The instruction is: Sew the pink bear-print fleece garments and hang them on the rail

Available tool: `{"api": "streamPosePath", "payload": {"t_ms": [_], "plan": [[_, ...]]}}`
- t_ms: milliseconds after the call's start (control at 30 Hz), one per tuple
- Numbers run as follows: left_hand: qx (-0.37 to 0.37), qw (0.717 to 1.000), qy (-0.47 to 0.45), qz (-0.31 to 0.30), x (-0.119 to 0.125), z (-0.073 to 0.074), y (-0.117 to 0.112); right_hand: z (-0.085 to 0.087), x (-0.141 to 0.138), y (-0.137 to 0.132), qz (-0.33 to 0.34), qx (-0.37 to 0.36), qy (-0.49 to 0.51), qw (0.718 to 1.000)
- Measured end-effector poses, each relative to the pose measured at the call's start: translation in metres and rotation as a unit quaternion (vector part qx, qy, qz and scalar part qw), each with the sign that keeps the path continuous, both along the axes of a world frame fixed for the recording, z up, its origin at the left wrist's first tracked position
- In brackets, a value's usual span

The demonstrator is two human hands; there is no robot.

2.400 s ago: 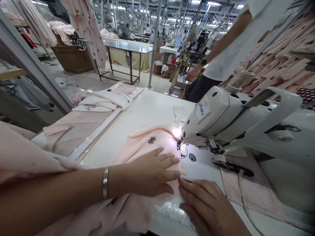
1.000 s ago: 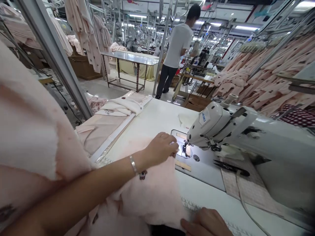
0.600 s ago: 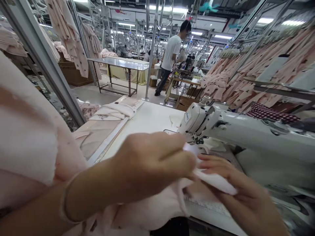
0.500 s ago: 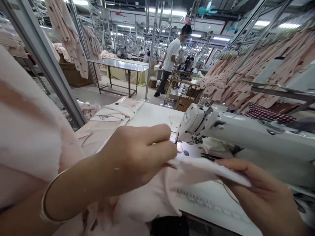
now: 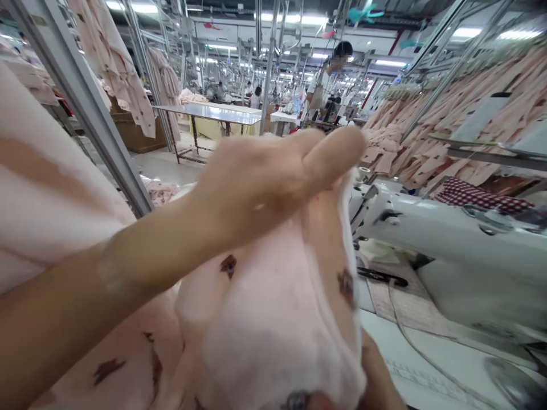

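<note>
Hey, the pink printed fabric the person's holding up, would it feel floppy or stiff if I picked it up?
Probably floppy: the pink printed fabric hangs in soft folds below the left hand. Its thick, fuzzy-looking edge suggests a soft fleece, likely light for its bulk. That nap would probably make it cling a little rather than slip, though the pictures can't confirm its feel.

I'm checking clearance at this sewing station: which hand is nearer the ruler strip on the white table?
Right. The right hand sits low at the frame's bottom edge, beside the ruler strip. The left hand is farther away, raised above the pink printed fabric.
</note>
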State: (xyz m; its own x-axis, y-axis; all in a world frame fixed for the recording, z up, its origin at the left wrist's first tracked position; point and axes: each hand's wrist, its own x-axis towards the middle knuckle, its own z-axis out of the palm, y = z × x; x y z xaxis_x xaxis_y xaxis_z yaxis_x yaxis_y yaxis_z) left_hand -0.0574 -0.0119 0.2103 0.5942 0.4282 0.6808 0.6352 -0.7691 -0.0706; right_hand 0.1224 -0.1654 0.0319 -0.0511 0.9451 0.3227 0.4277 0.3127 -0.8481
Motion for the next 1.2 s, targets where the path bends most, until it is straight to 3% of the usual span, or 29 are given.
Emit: {"api": "streamPosePath", "payload": {"t_ms": [33, 100, 167, 267, 367, 467, 567, 667, 800, 933, 1067, 1200], "plan": [[0.011, 0.998, 0.039, 0.040, 0.009, -0.014, 0.023, -0.005, 0.006, 0.003, -0.017, -0.025, 0.009, 1.000], [-0.094, 0.984, 0.127, 0.082, 0.030, -0.049, 0.062, -0.015, 0.021, 0.012, -0.057, -0.045, -0.060, 0.996], [-0.138, 0.976, 0.152, 0.077, 0.048, -0.085, 0.084, -0.027, 0.037, 0.019, -0.072, 0.002, -0.181, 0.981], [-0.179, 0.967, 0.180, 0.021, 0.062, -0.124, 0.082, -0.039, 0.054, 0.022, -0.023, 0.087, -0.291, 0.952], [-0.243, 0.941, 0.223, -0.071, 0.065, -0.143, 0.063, -0.039, 0.057, 0.023, 0.018, 0.115, -0.339, 0.934], [-0.294, 0.915, 0.232, -0.150, 0.067, -0.157, 0.054, -0.032, 0.051, 0.026, 0.037, 0.126, -0.356, 0.925], [-0.285, 0.914, 0.223, -0.187, 0.070, -0.170, 0.056, -0.028, 0.043, 0.027, 0.052, 0.121, -0.335, 0.933], [-0.299, 0.912, 0.204, -0.192, 0.071, -0.175, 0.060, -0.029, 0.038, 0.022, 0.067, 0.118, -0.295, 0.946], [-0.348, 0.898, 0.196, -0.184, 0.074, -0.174, 0.060, -0.034, 0.033, 0.019, 0.098, 0.116, -0.296, 0.943], [-0.328, 0.907, 0.201, -0.173, 0.075, -0.174, 0.057, -0.032, 0.030, 0.025, 0.105, 0.110, -0.276, 0.949], [-0.318, 0.909, 0.207, -0.170, 0.073, -0.174, 0.055, -0.021, 0.033, 0.030, 0.141, 0.148, -0.242, 0.949], [-0.316, 0.911, 0.210, -0.162, 0.073, -0.173, 0.057, -0.020, 0.037, 0.033, 0.108, 0.204, -0.273, 0.934]]}}
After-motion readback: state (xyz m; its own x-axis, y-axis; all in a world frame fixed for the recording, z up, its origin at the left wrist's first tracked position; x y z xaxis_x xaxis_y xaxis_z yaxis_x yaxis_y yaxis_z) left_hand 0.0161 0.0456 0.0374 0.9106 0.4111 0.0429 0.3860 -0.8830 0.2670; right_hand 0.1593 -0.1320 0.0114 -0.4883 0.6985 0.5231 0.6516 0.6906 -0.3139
